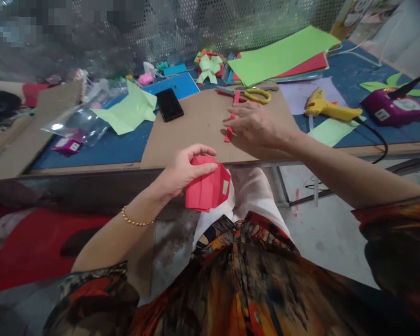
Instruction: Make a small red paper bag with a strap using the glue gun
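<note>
My left hand (187,170) grips a folded red paper piece (205,191) in front of the table edge, with the thumb on top. A small pale patch shows on the paper's right side. My right hand (254,123) is over the brown cardboard (192,123), its fingers spread and reaching across a narrow red paper strip (228,134). The strip lies on the cardboard, partly hidden by the fingers. Just behind that hand are yellow-handled scissors (261,96).
A black phone (169,105) lies at the cardboard's left. To the right are a yellow glue gun (331,107) with a cable and a purple box (388,108). Green sheets (287,53) are stacked at the back. A cut green paper (128,109) lies left.
</note>
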{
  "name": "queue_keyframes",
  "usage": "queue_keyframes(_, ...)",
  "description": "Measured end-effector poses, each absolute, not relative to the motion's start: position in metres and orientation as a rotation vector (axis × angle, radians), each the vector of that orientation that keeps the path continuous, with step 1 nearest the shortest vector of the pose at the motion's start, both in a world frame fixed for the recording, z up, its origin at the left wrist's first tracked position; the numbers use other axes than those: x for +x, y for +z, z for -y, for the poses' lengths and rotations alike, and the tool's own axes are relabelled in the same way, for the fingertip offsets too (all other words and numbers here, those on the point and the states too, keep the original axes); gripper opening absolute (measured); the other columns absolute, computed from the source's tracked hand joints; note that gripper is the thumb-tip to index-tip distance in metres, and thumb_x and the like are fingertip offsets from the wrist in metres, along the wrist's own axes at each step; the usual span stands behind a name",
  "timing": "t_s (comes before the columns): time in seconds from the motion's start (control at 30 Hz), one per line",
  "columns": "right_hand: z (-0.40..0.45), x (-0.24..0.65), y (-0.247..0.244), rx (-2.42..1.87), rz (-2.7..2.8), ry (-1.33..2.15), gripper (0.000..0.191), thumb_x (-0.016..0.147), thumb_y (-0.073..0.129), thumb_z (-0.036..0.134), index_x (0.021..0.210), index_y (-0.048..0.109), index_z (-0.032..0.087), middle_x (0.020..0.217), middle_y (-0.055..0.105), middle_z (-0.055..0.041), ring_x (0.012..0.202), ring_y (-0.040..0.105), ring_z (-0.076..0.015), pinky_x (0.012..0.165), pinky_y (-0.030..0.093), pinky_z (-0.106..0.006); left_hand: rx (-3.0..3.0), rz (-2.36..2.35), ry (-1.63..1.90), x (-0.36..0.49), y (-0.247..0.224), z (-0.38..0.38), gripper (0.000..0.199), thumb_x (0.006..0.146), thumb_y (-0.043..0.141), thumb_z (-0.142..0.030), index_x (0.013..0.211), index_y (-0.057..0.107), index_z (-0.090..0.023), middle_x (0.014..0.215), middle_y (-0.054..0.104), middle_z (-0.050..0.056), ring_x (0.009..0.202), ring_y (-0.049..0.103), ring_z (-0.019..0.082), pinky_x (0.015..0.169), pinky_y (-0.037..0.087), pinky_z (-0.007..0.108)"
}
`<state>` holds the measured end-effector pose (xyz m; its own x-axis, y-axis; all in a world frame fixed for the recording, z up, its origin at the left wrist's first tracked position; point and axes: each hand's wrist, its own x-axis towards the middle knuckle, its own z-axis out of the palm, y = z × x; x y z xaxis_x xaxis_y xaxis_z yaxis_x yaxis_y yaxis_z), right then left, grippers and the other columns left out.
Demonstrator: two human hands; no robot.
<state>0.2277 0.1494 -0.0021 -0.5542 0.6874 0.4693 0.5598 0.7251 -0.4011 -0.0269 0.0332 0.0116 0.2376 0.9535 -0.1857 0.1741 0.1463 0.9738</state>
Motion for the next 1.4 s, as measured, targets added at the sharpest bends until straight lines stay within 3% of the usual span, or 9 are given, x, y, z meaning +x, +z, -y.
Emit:
queue_keyframes(0.1,-0.108,0.233,0.007,-1.012,2.195,0.252,0.038,0.103,0.062,0.039,0.132,0.078,0.022,0.154,0.070,-0.0119,0.146,0.061,-0.0300,0.128,0.041,-0.054,1.371,-1.217,0.997,-0.026,0.007,-0.031,0.044,0.069,0.091,-0.036,0.105,0.074,-0.019,0.092,0.074,0.004,0.076,0.068,0.017,0.068,0.057,0.028)
queue_keyframes(0.17,-0.069,0.228,0.015,-1.072,2.103,0.560,0.046,0.105,0.057,0.046,0.137,0.075,0.018,0.127,0.082,-0.0146,0.115,0.077,-0.0278,0.103,0.059,-0.047,1.431,-1.219,1.092,-0.020,0.006,-0.027,0.042,0.073,0.089,-0.035,0.109,0.073,-0.020,0.095,0.074,0.003,0.079,0.067,0.017,0.073,0.057,0.029)
queue_keyframes(0.33,-0.012,0.209,0.003,-1.145,1.930,1.047,0.028,0.095,0.068,0.043,0.080,0.065,0.020,0.069,0.063,0.0010,0.063,0.056,-0.0130,0.060,0.041,-0.027,1.475,-1.161,1.148,0.007,0.001,-0.016,0.037,0.078,0.084,-0.029,0.113,0.072,-0.021,0.108,0.075,0.005,0.089,0.070,0.017,0.086,0.060,0.031)
queue_keyframes(0.57,-0.006,0.224,-0.021,-1.167,1.719,1.232,0.024,0.093,0.065,0.036,0.076,0.056,0.021,0.070,0.054,0.0037,0.068,0.048,-0.0114,0.062,0.040,-0.025,1.014,-1.135,1.006,0.028,-0.011,-0.008,0.067,0.069,0.097,-0.034,0.127,0.066,-0.022,0.101,0.077,0.002,0.081,0.074,0.016,0.074,0.062,0.026)
queue_keyframes(0.73,0.004,0.241,-0.011,-1.182,1.880,0.978,0.023,0.096,0.071,0.038,0.083,0.066,0.021,0.071,0.063,0.0035,0.065,0.055,-0.0114,0.063,0.045,-0.026,0.970,-1.083,0.832,0.030,-0.018,-0.010,0.050,0.063,0.103,-0.039,0.099,0.076,-0.017,0.086,0.080,0.004,0.075,0.074,0.017,0.071,0.063,0.025)
queue_keyframes(0.87,-0.017,0.291,0.012,-1.231,1.871,0.462,0.018,0.105,0.062,0.036,0.103,0.073,0.021,0.093,0.080,-0.0049,0.080,0.070,-0.0161,0.076,0.055,-0.030,0.938,-1.163,0.954,0.036,-0.008,-0.007,0.050,0.062,0.103,-0.046,0.093,0.078,-0.017,0.082,0.080,0.003,0.071,0.072,0.015,0.068,0.061,0.022)
queue_keyframes(0.97,-0.064,0.345,0.015,-1.578,1.861,-0.120,0.008,0.097,0.068,0.023,0.099,0.072,0.017,0.112,0.080,-0.0182,0.106,0.071,-0.0257,0.096,0.052,-0.041,0.933,-1.155,1.089,0.040,-0.004,-0.005,0.049,0.060,0.103,-0.043,0.095,0.078,-0.018,0.084,0.079,0.001,0.072,0.071,0.013,0.070,0.061,0.022)
queue_keyframes(1.07,-0.111,0.387,-0.005,-1.792,1.941,-0.316,0.020,0.098,0.066,0.027,0.103,0.073,0.009,0.121,0.079,-0.0274,0.118,0.069,-0.0331,0.094,0.048,-0.047,0.938,-1.151,1.167,0.038,-0.009,-0.001,0.045,0.063,0.102,-0.041,0.095,0.078,-0.018,0.083,0.078,0.000,0.072,0.069,0.012,0.071,0.061,0.022)
queue_keyframes(1.4,-0.186,0.461,-0.059,-1.488,2.037,-0.250,0.032,0.079,0.083,0.031,0.060,0.056,0.031,0.062,0.072,-0.0063,0.085,0.077,-0.0219,0.079,0.057,-0.025,0.995,-1.305,1.280,0.017,-0.028,0.012,0.042,0.071,0.098,-0.044,0.097,0.079,-0.018,0.086,0.077,0.002,0.076,0.068,0.014,0.072,0.058,0.025)
